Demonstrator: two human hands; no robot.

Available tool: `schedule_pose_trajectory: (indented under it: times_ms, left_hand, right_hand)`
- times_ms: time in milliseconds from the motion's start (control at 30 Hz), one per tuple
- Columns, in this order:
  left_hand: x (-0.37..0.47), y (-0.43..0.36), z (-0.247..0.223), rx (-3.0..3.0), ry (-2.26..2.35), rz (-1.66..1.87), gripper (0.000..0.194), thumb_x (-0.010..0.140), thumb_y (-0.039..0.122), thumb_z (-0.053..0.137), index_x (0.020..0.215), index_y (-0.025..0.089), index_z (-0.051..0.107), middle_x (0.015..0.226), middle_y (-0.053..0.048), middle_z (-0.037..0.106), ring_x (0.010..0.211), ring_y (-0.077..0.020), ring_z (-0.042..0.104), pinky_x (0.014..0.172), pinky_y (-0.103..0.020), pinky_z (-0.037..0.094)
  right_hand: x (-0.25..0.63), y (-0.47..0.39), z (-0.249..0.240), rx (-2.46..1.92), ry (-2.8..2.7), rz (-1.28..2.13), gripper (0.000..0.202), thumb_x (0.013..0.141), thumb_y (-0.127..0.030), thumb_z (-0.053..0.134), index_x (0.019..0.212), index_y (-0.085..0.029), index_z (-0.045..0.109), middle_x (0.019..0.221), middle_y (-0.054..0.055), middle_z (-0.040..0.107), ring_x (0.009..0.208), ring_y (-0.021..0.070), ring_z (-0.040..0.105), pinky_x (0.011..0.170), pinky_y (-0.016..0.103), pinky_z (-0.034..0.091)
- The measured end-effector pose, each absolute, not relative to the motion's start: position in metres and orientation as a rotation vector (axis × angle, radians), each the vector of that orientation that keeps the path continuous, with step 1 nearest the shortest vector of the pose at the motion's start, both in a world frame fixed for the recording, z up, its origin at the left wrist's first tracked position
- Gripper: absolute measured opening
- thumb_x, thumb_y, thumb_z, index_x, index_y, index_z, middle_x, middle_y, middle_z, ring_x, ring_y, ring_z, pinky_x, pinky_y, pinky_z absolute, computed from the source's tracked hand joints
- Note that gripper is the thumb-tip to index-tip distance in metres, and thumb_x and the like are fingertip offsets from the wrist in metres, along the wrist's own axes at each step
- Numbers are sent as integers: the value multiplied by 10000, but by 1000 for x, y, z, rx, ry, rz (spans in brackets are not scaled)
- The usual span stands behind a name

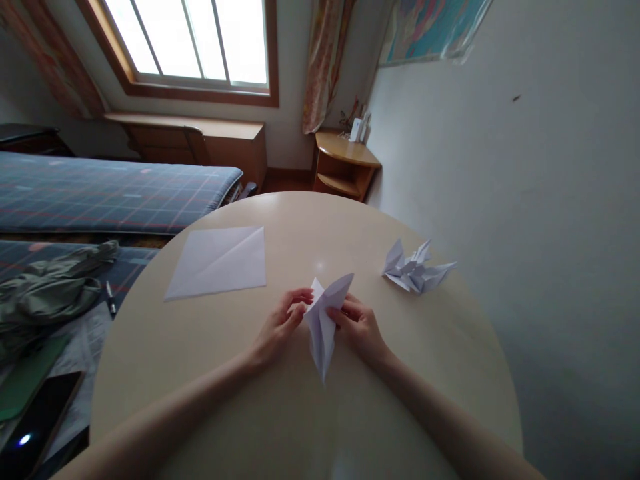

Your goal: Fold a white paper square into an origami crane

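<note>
R hand (361, 327) pinches folded white paper (323, 327) over mid surface (320, 427), thumb in front; L hand (280, 328) at its L edge, fingers curled, can't tell if gripping. Creased flat sheet (223, 263) off L, pointy paper cluster (416, 268) to R.

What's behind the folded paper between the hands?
Fingers of the right hand go partly behind the folded paper, their tips covered. Beyond it, the table shows; the patch the paper blocks can't be seen.

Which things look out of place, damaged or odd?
Gray-green cloth lies crumpled on the plaid mattress at left, bunched rather than folded. A dark speck stands out on the pale wall at right. No spill visible.
</note>
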State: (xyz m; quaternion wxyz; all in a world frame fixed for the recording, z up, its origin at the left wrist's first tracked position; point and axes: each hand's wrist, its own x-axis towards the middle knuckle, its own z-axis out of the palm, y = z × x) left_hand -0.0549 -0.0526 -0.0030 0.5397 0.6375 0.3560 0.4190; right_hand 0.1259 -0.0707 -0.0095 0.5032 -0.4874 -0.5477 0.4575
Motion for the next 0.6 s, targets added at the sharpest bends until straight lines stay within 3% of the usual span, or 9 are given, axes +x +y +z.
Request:
schedule_pose_trajectory:
  times_ms: [267,433,600]
  left_hand:
    - [-52,-52,-5,1523,886,914,564,733,617,549,1045,163,427,958,-70,486,846,-186,550,740,-308,473]
    - [-45,-55,-2,1535,1017,880,461,702,517,613,932,184,393,803,3,468,699,-141,514,648,-274,447]
    - [-41,-56,0,1538,1101,862,399,717,429,615,948,179,406,671,46,472,581,-120,478,539,-227,391]
  right_hand:
    - [124,-74,-5,-1084,-1412,1114,198,765,-386,630,836,-233,735,927,55,575,703,146,529,544,253,452]
    - [125,-75,-4,-1076,-1433,1156,232,778,-381,614,901,-223,731,948,67,576,654,121,515,507,237,445]
    - [125,-72,-10,-1095,-1396,1179,228,749,-384,636,861,-212,736,909,56,569,618,105,515,501,231,454]
